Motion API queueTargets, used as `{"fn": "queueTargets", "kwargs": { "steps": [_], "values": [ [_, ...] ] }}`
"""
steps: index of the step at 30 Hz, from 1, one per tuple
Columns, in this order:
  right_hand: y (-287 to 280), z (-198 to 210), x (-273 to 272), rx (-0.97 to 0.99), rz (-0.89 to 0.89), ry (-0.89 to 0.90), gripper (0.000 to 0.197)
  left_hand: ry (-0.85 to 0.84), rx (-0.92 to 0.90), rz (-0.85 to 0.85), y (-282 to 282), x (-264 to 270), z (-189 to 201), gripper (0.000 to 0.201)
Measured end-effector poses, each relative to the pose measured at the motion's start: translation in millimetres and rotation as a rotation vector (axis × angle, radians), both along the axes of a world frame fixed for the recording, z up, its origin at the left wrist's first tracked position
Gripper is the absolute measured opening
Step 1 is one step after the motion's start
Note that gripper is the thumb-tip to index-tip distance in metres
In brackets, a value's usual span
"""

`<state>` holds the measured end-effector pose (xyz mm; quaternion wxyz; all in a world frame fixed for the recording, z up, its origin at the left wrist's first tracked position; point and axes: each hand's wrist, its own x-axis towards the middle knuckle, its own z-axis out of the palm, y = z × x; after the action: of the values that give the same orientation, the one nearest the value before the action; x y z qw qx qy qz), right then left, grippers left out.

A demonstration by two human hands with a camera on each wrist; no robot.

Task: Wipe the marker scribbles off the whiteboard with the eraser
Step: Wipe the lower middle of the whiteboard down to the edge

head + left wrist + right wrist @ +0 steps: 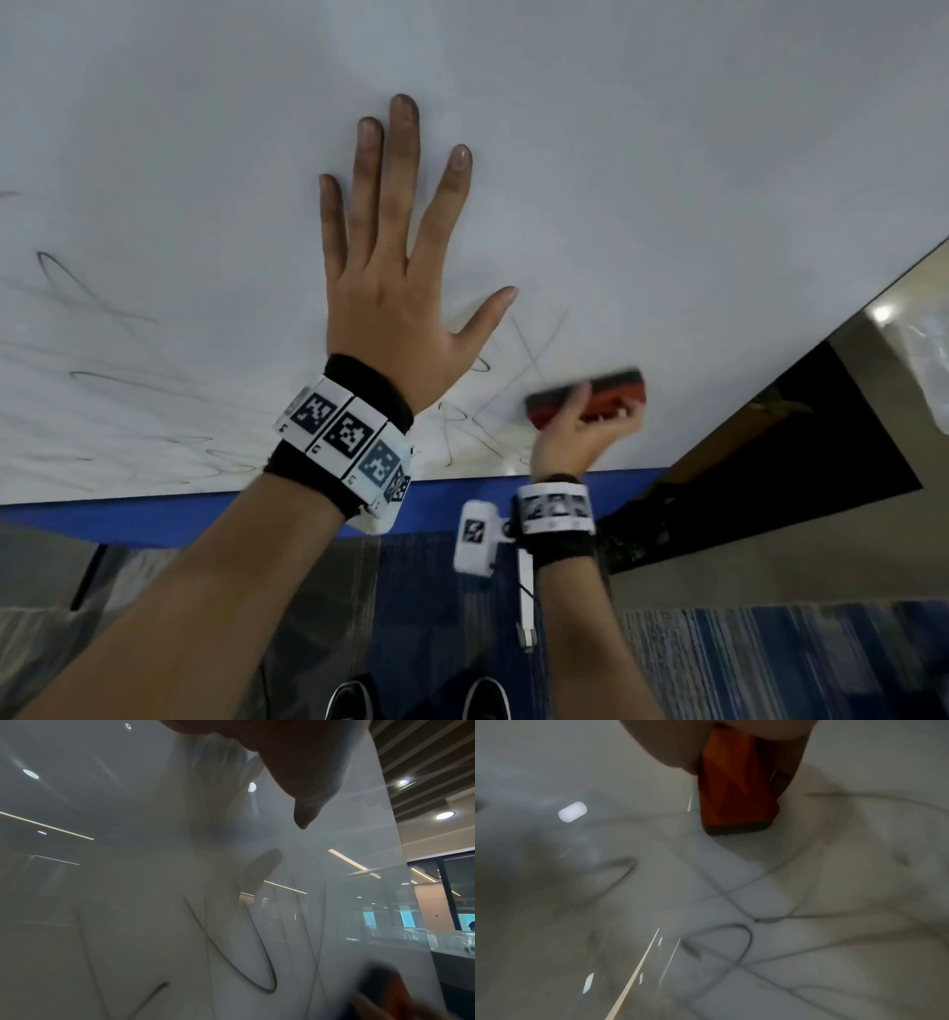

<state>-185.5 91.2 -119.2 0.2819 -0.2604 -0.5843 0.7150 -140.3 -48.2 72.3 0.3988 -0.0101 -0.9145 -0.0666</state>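
The whiteboard (616,154) stood upright before me, glossy and pale, with a blue strip (128,514) along its lower edge. Thin dark marker scribbles (118,380) looped across its lower part, and more crossed lines (534,354) lay farther right. My left grip (395,288) lay flat on it with fingers spread, and the red eraser (590,395) in my right grip (580,431) touched the board at those crossed lines.
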Motion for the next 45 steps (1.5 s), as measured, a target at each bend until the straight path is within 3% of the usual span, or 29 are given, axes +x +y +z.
{"fn": "queueTargets", "kwargs": {
  "steps": [2, 4, 6, 10, 12, 14, 16, 18, 20, 22, 25, 27, 29, 32, 33, 35, 38, 40, 42, 45],
  "values": [
    [-21, 13, 16, 0.389, 0.162, 0.144, 0.045, -0.003, 0.001, 0.002, -1, 0, 0, 0.085],
    [-25, -1, 14, 0.469, 0.134, 0.151, 0.043, -0.006, -0.001, -0.004, -2, 1, 0, 0.085],
    [-19, -17, 10, 0.286, 0.056, 0.072, 0.043, -0.016, -0.010, -0.016, -3, 2, 0, 0.084],
    [0, -68, -7, -0.301, -0.151, -0.382, 0.051, -0.057, -0.038, -0.027, -8, 7, -3, 0.082],
    [17, -91, -15, -0.519, -0.090, -0.548, 0.052, -0.074, -0.063, -0.032, -11, 7, -5, 0.083],
    [32, -107, -23, -0.730, -0.019, -0.536, 0.055, -0.076, -0.078, -0.033, -14, 7, -6, 0.083],
    [21, -79, -21, -0.632, 0.086, -0.558, 0.054, -0.074, -0.072, -0.031, -13, 6, -8, 0.084],
    [4, -50, -24, -0.487, -0.071, -0.371, 0.044, -0.078, -0.064, -0.025, -12, 5, -8, 0.084],
    [-18, -25, -9, -0.225, -0.064, -0.155, 0.037, -0.085, -0.056, -0.029, -10, 6, -8, 0.084],
    [-28, -34, -2, -0.151, -0.048, -0.096, 0.036, -0.092, -0.061, -0.037, -12, 8, -9, 0.083],
    [-22, -86, -12, -0.421, -0.118, -0.303, 0.044, -0.110, -0.128, -0.049, -19, 11, -8, 0.084],
    [-10, -123, -8, -0.750, 0.057, -0.499, 0.043, -0.127, -0.167, -0.043, -23, 10, -8, 0.087],
    [6, -137, 2, -0.952, 0.185, -0.642, 0.044, -0.152, -0.177, -0.038, -23, 11, -8, 0.093],
    [5, -101, -1, -1.011, 0.159, -0.580, 0.029, -0.175, -0.188, -0.032, -22, 9, -7, 0.099],
    [0, -81, 0, -0.923, 0.133, -0.508, 0.021, -0.179, -0.180, -0.032, -21, 11, -6, 0.100],
    [-11, -28, 0, -0.608, 0.023, -0.257, 0.033, -0.178, -0.160, -0.033, -19, 12, -5, 0.100],
    [-30, 63, 10, 0.129, 0.062, 0.263, 0.039, -0.188, -0.141, -0.070, -18, 19, -1, 0.093],
    [-37, 92, 7, 0.434, 0.062, 0.374, 0.043, -0.179, -0.140, -0.117, -23, 26, 4, 0.080],
    [-38, 85, 6, 0.432, 0.008, 0.360, 0.043, -0.166, -0.138, -0.134, -34, 36, 11, 0.068],
    [-32, 22, 8, 0.203, -0.052, 0.187, 0.050, -0.060, -0.029, -0.078, -58, 49, 23, 0.059]
  ]
}}
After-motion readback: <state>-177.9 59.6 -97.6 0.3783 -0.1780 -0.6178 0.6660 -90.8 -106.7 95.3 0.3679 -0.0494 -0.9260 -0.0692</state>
